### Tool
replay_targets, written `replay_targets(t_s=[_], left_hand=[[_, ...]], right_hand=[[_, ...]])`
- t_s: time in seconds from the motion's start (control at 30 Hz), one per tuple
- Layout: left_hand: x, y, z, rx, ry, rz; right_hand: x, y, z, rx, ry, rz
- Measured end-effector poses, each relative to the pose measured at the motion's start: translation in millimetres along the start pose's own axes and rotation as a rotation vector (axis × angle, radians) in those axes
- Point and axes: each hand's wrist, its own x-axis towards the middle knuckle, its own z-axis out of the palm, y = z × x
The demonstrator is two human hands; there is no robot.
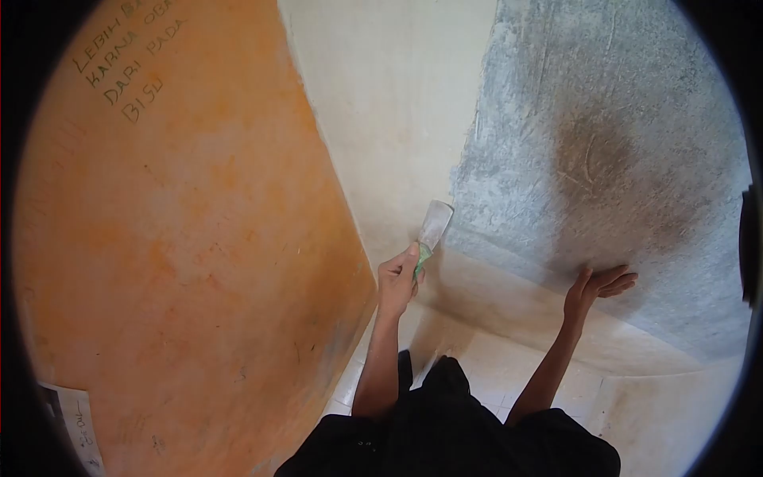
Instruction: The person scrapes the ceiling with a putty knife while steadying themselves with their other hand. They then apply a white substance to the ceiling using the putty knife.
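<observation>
My left hand (pixel 399 280) is closed around the green handle of a putty knife (pixel 435 223). Its wide, flat metal blade points up along the cream wall (pixel 389 95), close to the lower left corner of a rough grey wall patch (pixel 517 159). My right hand (pixel 592 290) has its fingers stretched out and overlaps the lower part of that patch, below a dark brown stain (pixel 594 155). Nothing shows in the right hand.
An orange wall (pixel 199 238) with handwritten lettering (pixel 127 63) rises on the left and meets the cream wall at a corner. A paper sheet (pixel 79 421) hangs low on it. Below lies a pale tiled floor (pixel 485 374). A dark object (pixel 749 246) stands at the right edge.
</observation>
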Motion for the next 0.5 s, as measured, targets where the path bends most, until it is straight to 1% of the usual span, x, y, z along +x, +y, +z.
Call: replay_targets(t_s=[0.03,0.2,0.27,0.33,0.4,0.47,0.5], left_hand=[[-3,-9,-1,0.011,0.004,-0.004],[-1,-5,11,-0.006,0.016,0.023],[3,1,7,-0.070,-0.030,0.007],[-4,-10,-2,-0.042,-0.023,-0.008],[-2,-9,2,-0.019,-0.028,0.012],[1,-5,10,0.026,0.052,0.017],[-1,-3,9,0.027,0.052,0.005]], right_hand=[[0,0,0,0.003,-0.010,-0.001],[1,0,-2,0.013,0.016,0.007],[1,-1,-3,0.016,0.006,0.006],[-2,-2,-6,0.018,-0.013,0.013],[8,-7,-3,0.035,0.003,0.015],[11,-10,1,0.047,0.020,0.029],[7,-8,-2,0.042,0.011,0.035]])
